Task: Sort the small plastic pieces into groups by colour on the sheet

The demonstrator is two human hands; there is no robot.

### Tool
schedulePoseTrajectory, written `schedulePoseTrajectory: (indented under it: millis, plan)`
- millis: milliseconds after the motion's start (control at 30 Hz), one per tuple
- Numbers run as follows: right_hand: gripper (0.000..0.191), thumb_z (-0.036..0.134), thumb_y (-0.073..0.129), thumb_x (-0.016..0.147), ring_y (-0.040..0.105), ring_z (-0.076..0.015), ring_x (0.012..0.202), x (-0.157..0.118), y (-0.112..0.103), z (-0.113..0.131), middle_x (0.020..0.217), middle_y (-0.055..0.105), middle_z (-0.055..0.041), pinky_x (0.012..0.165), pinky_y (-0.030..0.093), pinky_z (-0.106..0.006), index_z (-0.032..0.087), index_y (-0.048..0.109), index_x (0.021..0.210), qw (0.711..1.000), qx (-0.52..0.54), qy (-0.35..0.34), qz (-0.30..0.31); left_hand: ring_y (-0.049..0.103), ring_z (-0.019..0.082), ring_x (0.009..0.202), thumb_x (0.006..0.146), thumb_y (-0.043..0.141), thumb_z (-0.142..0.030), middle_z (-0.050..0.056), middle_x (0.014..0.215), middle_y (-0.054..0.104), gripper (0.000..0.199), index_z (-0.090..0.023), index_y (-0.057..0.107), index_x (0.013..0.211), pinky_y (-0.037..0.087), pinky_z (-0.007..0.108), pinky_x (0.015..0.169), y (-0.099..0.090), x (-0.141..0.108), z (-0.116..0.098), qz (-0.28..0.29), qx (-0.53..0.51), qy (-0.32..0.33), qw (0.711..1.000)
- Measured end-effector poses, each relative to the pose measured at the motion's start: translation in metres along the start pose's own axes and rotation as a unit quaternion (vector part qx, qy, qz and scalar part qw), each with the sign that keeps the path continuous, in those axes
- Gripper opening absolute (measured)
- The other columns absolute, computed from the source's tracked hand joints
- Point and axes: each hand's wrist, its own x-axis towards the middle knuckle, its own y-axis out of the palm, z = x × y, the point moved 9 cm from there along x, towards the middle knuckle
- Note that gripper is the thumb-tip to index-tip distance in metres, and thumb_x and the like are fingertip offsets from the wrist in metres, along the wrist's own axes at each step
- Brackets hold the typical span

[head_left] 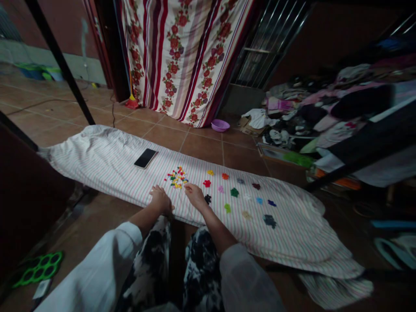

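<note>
A loose pile of small mixed-colour pieces (177,178), mostly red, yellow, green and white, lies on the striped cloth (107,160). My left hand (160,200) rests on the cloth at the near left of this pile, fingers stretched out and nothing seen in them. At the pile's right edge, my right hand (194,195) has its fingertips pinched together; anything between them is too small to make out. Right of that hand are several single-colour heaps, among them a red heap (207,183), a black heap (207,199), a dark green heap (234,192) and a grey heap (269,221).
A phone (146,158) lies on the cloth left of the pile. Beyond the cloth are a purple basin (220,125), a floral curtain (182,56) and a red broom (132,102) on the tiled floor. Piled clothes (312,104) fill the right side. Dark poles (61,60) rise at both sides.
</note>
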Motion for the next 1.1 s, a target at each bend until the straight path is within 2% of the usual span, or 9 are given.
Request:
schedulePoseTrajectory:
  millis: [133,300,533,700,767,867,967,1100]
  plan:
    - [0.027,0.012,0.054,0.079,0.061,-0.0152,0.086,0.006,0.011,0.011,0.094,0.065,-0.0031,0.081,0.046,-0.025,0.023,0.069,0.099,0.999,-0.043,-0.010,-0.015,0.026,0.056,0.135,0.079,0.053,-0.059,0.041,0.147,0.023,0.097,0.010,0.028,0.143,0.036,0.060,0.098,-0.002,-0.003,0.000,-0.009,-0.004,0.014,1.000]
    - [0.020,0.012,0.055,0.080,0.059,-0.0152,0.087,0.010,0.021,0.014,0.095,0.063,-0.0035,0.081,0.044,-0.025,0.022,0.066,0.094,0.998,-0.069,-0.002,-0.005,0.025,0.056,0.135,0.079,0.051,-0.061,0.039,0.147,0.025,0.098,0.009,0.028,0.144,0.035,0.061,0.098,-0.002,-0.002,0.000,-0.019,-0.011,0.020,1.000]
    - [0.014,0.013,0.053,0.082,0.059,-0.0161,0.087,0.007,0.021,0.019,0.096,0.064,-0.0043,0.078,0.043,-0.025,0.022,0.061,0.087,0.996,-0.090,-0.008,-0.018,0.027,0.057,0.134,0.078,0.051,-0.064,0.037,0.147,0.028,0.098,0.004,0.030,0.145,0.035,0.063,0.096,0.003,0.002,-0.002,-0.016,0.009,0.022,1.000]
    - [0.014,0.014,0.053,0.082,0.059,-0.0156,0.084,0.004,0.019,0.016,0.091,0.065,-0.0032,0.077,0.043,-0.024,0.022,0.062,0.088,0.995,-0.092,-0.002,-0.036,0.028,0.058,0.133,0.079,0.049,-0.062,0.039,0.146,0.028,0.097,0.008,0.030,0.143,0.036,0.061,0.095,0.001,0.000,-0.002,-0.022,0.011,0.029,0.999]
    - [0.017,0.015,0.053,0.083,0.060,-0.0151,0.082,0.002,0.016,0.012,0.090,0.065,-0.0024,0.076,0.044,-0.024,0.022,0.064,0.093,0.996,-0.073,-0.004,-0.049,0.028,0.058,0.133,0.080,0.048,-0.062,0.040,0.146,0.028,0.097,0.010,0.030,0.142,0.037,0.061,0.095,0.001,0.000,-0.002,-0.023,0.018,0.028,0.999]
    - [0.023,0.016,0.052,0.083,0.061,-0.0143,0.081,0.001,0.007,0.004,0.093,0.066,-0.0023,0.076,0.046,-0.024,0.024,0.067,0.099,0.997,-0.039,-0.008,-0.073,0.029,0.057,0.133,0.079,0.049,-0.062,0.037,0.146,0.030,0.095,0.006,0.033,0.143,0.037,0.061,0.094,0.001,0.001,-0.002,-0.028,0.017,0.024,0.999]
    - [0.024,0.015,0.052,0.081,0.061,-0.0151,0.082,0.004,-0.006,-0.005,0.092,0.066,-0.0040,0.077,0.047,-0.025,0.023,0.070,0.094,0.995,-0.025,-0.008,-0.096,0.031,0.056,0.133,0.078,0.049,-0.064,0.035,0.146,0.033,0.094,0.001,0.034,0.144,0.036,0.061,0.094,0.002,0.001,-0.001,-0.040,0.015,0.024,0.999]
    - [0.023,0.017,0.051,0.079,0.061,-0.0168,0.084,0.013,-0.034,-0.019,0.087,0.066,-0.0050,0.080,0.049,-0.028,0.020,0.071,0.090,0.990,-0.012,-0.013,-0.138,0.030,0.056,0.133,0.080,0.047,-0.063,0.036,0.147,0.031,0.094,0.005,0.032,0.144,0.035,0.060,0.095,0.002,-0.002,-0.001,-0.044,0.018,0.030,0.998]
